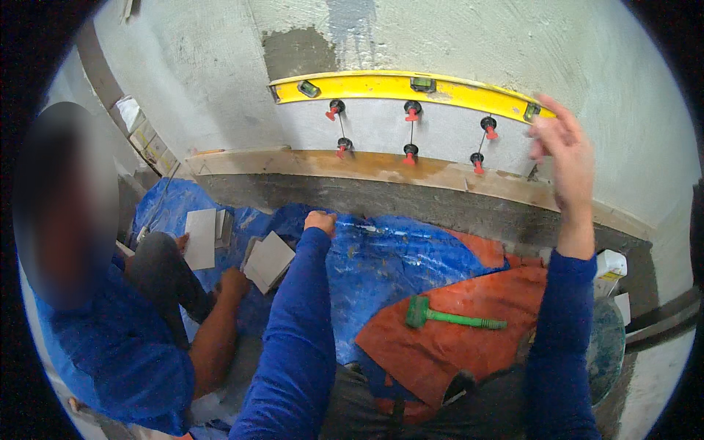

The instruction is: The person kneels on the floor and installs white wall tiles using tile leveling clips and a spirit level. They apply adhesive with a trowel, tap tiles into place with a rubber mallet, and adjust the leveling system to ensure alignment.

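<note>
A yellow spirit level (374, 86) lies along the top edge of a row of light grey tiles (378, 134) on the wall. Black-and-red tile levelling clips (412, 111) sit at the joints between the tiles. My right hand (566, 150) is raised at the level's right end, fingers apart and slightly blurred; whether they touch it is hard to tell. Over the blue tarp my left hand (320, 222) is closed, its back toward me, and the inside of the fist is hidden. A green mallet (455, 317) rests on orange cloth below, between my arms.
At my left a co-worker in a blue top (117, 352) sits close, one hand (233, 284) beside loose tiles (270, 260) on the blue tarp (381, 257). A wooden batten (308, 163) runs under the wall tiles. A bucket (607, 345) stands at the right.
</note>
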Available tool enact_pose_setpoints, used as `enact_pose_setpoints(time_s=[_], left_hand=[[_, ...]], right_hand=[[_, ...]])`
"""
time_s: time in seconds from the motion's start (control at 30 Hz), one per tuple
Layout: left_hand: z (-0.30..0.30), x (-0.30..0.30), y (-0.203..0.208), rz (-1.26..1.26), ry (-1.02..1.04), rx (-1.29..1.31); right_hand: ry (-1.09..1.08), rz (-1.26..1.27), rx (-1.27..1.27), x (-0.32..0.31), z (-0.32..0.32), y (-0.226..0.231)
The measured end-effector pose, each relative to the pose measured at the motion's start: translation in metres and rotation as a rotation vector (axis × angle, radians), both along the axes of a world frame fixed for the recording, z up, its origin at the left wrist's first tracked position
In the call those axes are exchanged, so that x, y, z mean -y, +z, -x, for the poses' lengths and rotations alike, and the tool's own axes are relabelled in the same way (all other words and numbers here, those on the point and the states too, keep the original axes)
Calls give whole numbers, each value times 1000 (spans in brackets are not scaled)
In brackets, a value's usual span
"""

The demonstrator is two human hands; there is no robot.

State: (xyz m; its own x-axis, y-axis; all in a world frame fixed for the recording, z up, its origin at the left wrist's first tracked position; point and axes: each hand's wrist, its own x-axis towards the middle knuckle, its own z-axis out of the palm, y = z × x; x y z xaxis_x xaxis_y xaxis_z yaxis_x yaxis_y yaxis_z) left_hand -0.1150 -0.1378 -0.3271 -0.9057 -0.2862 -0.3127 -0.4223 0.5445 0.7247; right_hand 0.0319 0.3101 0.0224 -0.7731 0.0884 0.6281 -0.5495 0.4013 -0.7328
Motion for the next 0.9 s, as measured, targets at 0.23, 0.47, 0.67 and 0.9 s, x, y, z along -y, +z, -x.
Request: enact_pose_setpoints(time_s=[0.23, 0.47, 0.67, 0.9], left_hand=[[-28, -45, 82, 232, 417, -900], [-18, -63, 155, 230, 260, -909], [-17, -63, 160, 211, 156, -816], [-13, -58, 155, 211, 124, -785]], right_hand=[[-275, 400, -197, -90, 0, 8], [-273, 501, -272, -102, -8, 22], [-251, 406, -294, -78, -19, 33], [-277, 399, -396, -66, -30, 52]])
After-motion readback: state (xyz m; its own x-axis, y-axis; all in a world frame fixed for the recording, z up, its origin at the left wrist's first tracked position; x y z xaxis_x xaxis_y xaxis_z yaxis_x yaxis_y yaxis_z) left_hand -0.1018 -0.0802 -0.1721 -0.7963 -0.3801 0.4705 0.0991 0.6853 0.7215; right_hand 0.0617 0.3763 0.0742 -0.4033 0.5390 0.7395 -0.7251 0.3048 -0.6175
